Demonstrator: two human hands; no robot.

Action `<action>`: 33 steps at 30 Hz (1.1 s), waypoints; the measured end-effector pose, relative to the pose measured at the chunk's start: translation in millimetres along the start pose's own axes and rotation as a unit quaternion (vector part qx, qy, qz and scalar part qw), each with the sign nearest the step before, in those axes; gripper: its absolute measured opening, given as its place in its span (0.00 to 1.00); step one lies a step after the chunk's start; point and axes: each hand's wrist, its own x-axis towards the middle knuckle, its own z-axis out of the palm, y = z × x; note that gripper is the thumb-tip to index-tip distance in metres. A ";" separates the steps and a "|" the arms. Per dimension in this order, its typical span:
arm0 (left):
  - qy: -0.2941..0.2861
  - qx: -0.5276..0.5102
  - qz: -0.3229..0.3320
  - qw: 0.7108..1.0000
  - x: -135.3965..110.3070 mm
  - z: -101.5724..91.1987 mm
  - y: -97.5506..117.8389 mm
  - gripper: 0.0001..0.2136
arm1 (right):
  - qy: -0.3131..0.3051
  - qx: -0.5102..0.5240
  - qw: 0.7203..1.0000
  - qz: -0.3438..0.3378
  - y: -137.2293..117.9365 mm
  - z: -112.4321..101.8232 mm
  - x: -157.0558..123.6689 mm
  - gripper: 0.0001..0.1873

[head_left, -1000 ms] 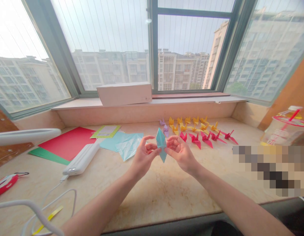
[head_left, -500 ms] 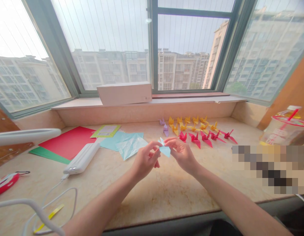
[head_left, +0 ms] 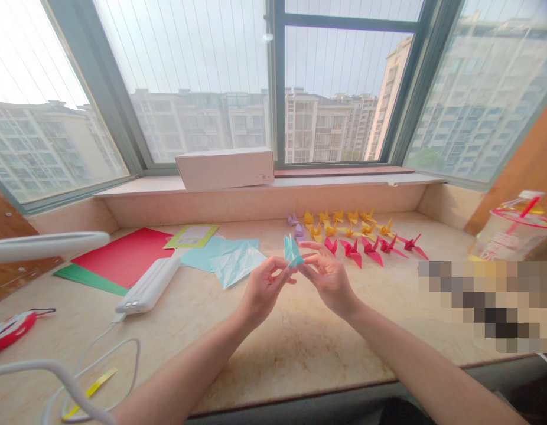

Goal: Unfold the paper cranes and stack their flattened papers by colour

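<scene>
Above the counter, a small light blue origami crane (head_left: 292,252) is held up with its pointed parts standing upward. My left hand (head_left: 265,289) pinches its lower left side between thumb and fingers. From the other side, my right hand (head_left: 327,276) grips its lower right, thumb and fingertips closed, other fingers loosely bent. Fingers cover the crane's base. Behind my right hand stand red paper cranes (head_left: 371,248), several in a row. Yellow cranes (head_left: 338,225) and two lilac cranes (head_left: 292,219) sit farther back. Left of my hands lies a creased light blue sheet (head_left: 235,262).
A white power bank (head_left: 148,286) with a cable lies left, beside red paper (head_left: 127,257) and a yellow-green packet (head_left: 192,236). A white box (head_left: 224,169) stands on the sill. At right is a plastic cup (head_left: 517,233) with a red straw, near a pixelated patch.
The blue crane has been turned in my fingers: its wide part pointed down before, and its points now stand up. Both hands have shifted their grip slightly.
</scene>
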 end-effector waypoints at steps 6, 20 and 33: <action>0.038 0.011 0.002 0.999 -0.7 1.7 -1.0 0.11 | 0.029 0.115 0.991 0.062 6.6 7.3 -1.0 0.18; 0.012 0.043 -0.026 0.999 -2.0 0.5 1.4 0.13 | 0.021 0.091 0.991 0.097 6.5 5.3 1.0 0.12; 0.089 0.013 -0.020 0.996 2.1 -0.6 4.3 0.10 | 0.003 0.023 0.998 0.064 4.8 6.8 -4.3 0.12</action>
